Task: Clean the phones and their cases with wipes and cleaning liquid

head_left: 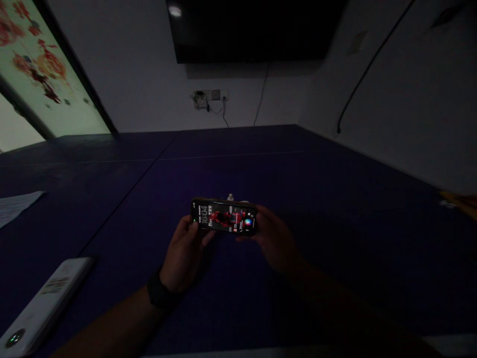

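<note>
I hold the phone (pixel 223 217) sideways in front of me, my left hand (pixel 184 251) gripping one end and my right hand (pixel 276 241) the other, over the dark blue surface (pixel 231 303). Its lit screen reads 16:04, the digits turned on their side beside a red picture; the smaller lettering is too tiny to make out, and a colourful round icon glows near my right fingers. I can see no brand name. At my lower left lies a white device (pixel 48 301) with green-lit marks and blurred print. Farther up, the paper (pixel 18 206) carries lines I cannot read.
</note>
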Motion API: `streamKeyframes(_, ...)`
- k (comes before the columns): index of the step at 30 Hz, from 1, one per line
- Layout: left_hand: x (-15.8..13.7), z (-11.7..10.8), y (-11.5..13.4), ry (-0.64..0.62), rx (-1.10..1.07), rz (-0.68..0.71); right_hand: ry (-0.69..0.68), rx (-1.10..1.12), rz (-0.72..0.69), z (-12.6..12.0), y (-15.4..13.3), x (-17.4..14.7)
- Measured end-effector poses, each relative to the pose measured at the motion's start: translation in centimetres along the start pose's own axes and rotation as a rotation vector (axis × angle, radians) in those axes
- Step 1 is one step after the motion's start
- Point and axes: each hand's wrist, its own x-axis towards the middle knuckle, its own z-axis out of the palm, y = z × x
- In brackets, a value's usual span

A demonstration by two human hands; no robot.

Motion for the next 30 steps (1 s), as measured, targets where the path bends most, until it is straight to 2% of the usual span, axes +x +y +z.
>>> streamKeyframes(3,0.2,-0.2,-0.3,-0.115,0.064,-0.041,0.092,-0.257,-0.145,-0.9,-0.7,0.4)
streamKeyframes(5,0.3,-0.4,-0.4,-0.127,0.109,-0.023,0.101,-0.427,-0.203,-1.3,-1.4,0.4)
streamKeyframes(7,0.2,-0.7,-0.1,-0.096,0.190,0.064,0.076,-0.562,-0.244,-1.4,-2.3,0.2)
streamKeyframes(10,-0.3,-0.9,1.0,-0.139,0.454,0.250,-0.048,-0.731,-0.318,-1.1,-3.4,-0.5)
streamKeyframes(12,-0.8,-0.8,1.8,-0.255,0.648,0.346,-0.152,-0.829,-0.363,-0.6,-3.8,-0.9)
streamKeyframes(15,-1.7,-0.2,2.2,-0.432,0.815,0.422,-0.289,-0.920,-0.414,0.5,-4.0,-1.4)
streamKeyframes(18,-2.4,0.2,1.8,-0.432,0.881,0.468,-0.367,-0.924,-0.457,1.5,-4.1,-1.8)
streamKeyframes(21,-2.8,0.3,1.1,-0.341,0.853,0.479,-0.322,-0.847,-0.461,1.7,-4.0,-2.2)
streamKeyframes(25,-3.1,0.1,0.2,-0.221,0.673,0.413,-0.120,-0.699,-0.299,0.8,-3.2,-2.2)
streamKeyframes(27,-3.2,0.0,-0.1,-0.205,0.579,0.366,-0.138,-0.606,-0.208,0.5,-2.7,-2.1)
streamKeyframes(30,-3.2,-0.1,-0.6,-0.224,0.492,0.325,-0.225,-0.458,-0.147,0.4,-1.7,-2.1)
